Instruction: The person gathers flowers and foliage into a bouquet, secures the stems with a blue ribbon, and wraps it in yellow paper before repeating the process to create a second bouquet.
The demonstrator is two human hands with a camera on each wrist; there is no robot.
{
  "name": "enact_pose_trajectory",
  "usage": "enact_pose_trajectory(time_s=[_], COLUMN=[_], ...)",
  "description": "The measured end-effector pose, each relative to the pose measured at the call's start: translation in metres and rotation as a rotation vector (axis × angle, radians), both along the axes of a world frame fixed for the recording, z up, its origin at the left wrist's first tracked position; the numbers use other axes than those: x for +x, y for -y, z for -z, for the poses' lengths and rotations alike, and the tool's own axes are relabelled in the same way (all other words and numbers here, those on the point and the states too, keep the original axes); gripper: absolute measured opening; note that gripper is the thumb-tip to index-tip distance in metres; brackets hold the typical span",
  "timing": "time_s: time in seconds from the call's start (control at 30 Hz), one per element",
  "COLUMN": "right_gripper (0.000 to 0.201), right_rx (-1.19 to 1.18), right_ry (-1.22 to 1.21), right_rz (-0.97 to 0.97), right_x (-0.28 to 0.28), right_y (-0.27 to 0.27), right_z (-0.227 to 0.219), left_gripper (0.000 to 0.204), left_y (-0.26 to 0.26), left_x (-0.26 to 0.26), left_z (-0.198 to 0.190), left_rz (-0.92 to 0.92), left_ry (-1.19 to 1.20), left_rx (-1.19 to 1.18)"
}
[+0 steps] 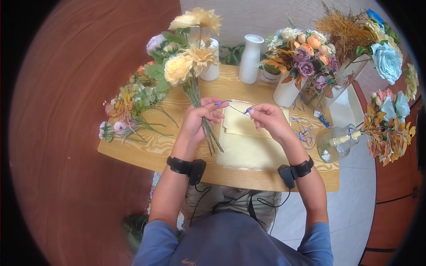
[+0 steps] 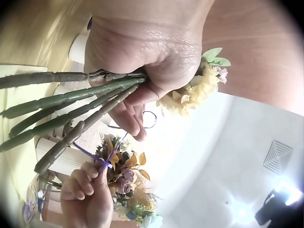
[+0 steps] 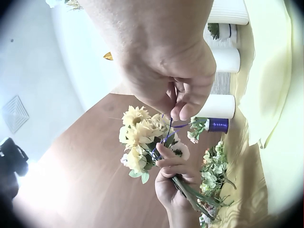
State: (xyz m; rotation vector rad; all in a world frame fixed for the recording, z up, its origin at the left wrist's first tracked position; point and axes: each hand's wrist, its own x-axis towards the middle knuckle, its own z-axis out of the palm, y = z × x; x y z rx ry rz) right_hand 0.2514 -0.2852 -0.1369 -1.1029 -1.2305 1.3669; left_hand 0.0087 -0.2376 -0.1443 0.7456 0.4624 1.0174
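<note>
My left hand [image 1: 199, 120] grips a bunch of artificial flowers [image 1: 178, 70] by its stems [image 1: 192, 93]. The pale yellow blooms stand above the fist, and green stem ends poke out below, as the left wrist view shows closely. A thin blue-violet ribbon [image 1: 246, 111] runs from the left fingers across to my right hand [image 1: 270, 121], whose thumb and fingertips pinch it. In the right wrist view, the ribbon passes beside the bunch near the left fingers. Part of the stems is hidden inside the left palm.
Pale yellow wrapping sheets [image 1: 253, 150] lie beneath the hands on the wooden table [image 1: 126, 153]. Loose flower sprigs [image 1: 128, 108] spread at the left. A white vase [image 1: 251, 60] stands behind. Cut ribbon [image 1: 305, 138] and a glass vase [image 1: 330, 148] are on the right.
</note>
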Motion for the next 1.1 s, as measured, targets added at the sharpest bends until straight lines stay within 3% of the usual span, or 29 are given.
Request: enact_pose_trajectory(time_s=[0.37,0.63,1.1], right_gripper=[0.016,0.018,0.018], right_rx=[-0.038,0.057,0.186], right_ry=[0.064,0.019,-0.047], right_rz=[0.211,0.176,0.062], right_x=[0.057,0.03,-0.032], right_y=[0.029,0.027,0.001], right_z=[-0.029,-0.046,-0.04], left_gripper=[0.039,0.02,0.042], left_y=[0.003,0.019,0.031], left_x=[0.009,0.035,0.05], left_z=[-0.002,0.007,0.0], left_rz=[-0.083,-0.046,-0.063], left_ry=[-0.002,0.056,-0.06], left_rx=[0.05,0.07,-0.051])
